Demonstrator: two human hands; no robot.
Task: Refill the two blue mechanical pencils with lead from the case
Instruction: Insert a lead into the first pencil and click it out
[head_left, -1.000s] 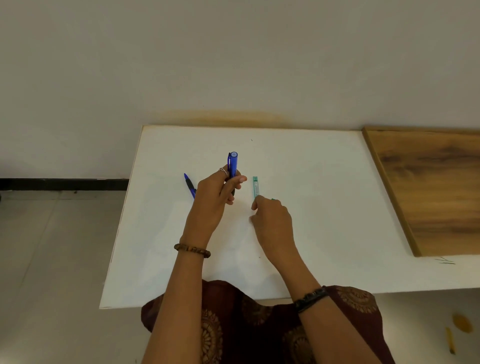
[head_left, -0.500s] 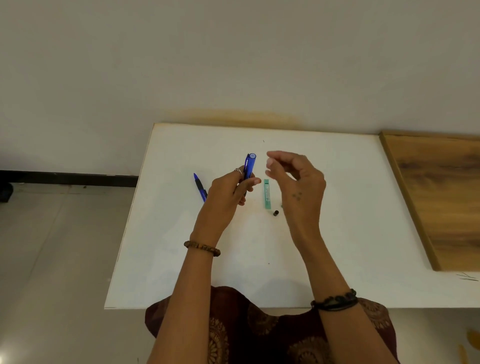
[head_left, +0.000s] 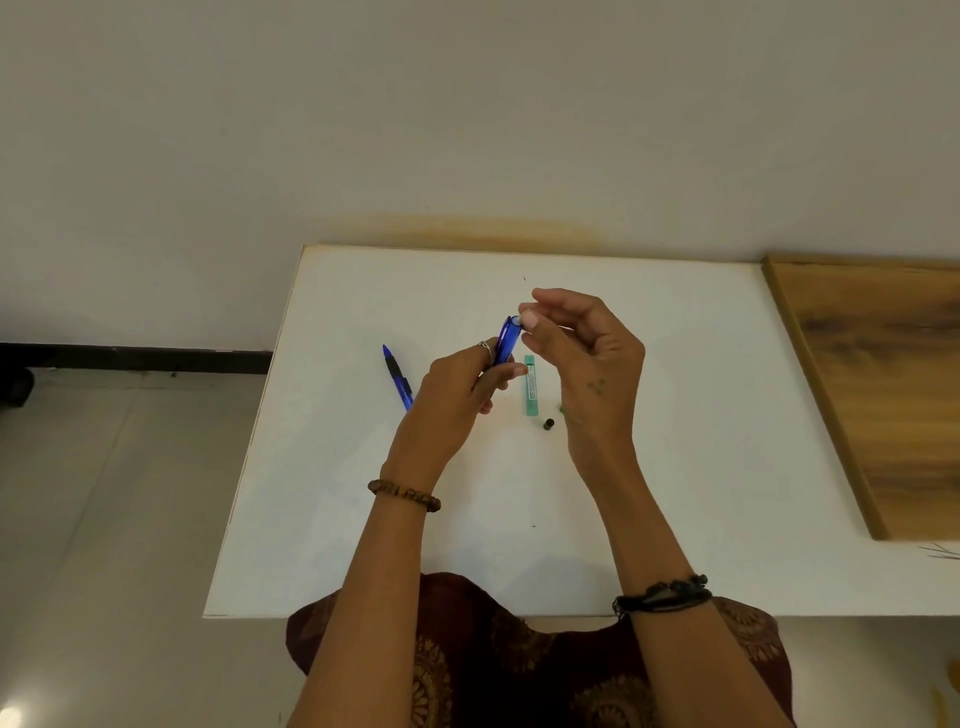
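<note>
You are working with two blue pencils, one green lead case (head_left: 530, 385) and one small black cap (head_left: 548, 424): nearest you the cap is lying on the white desk (head_left: 322, 519) just beside the case's near end, and your right hand (head_left: 582, 364) is standing in front of something green beside it. Your left hand (head_left: 457, 400) is gripping the raised pencil (head_left: 507, 340) upright over the desk's middle, while the second pencil (head_left: 398, 376) is lying toward the left edge, partly behind that hand. Half a second ago your right fingertips (head_left: 530, 318) were hovering apart from the pencil's top; now they are pinching together right at it, on what I cannot tell.
</note>
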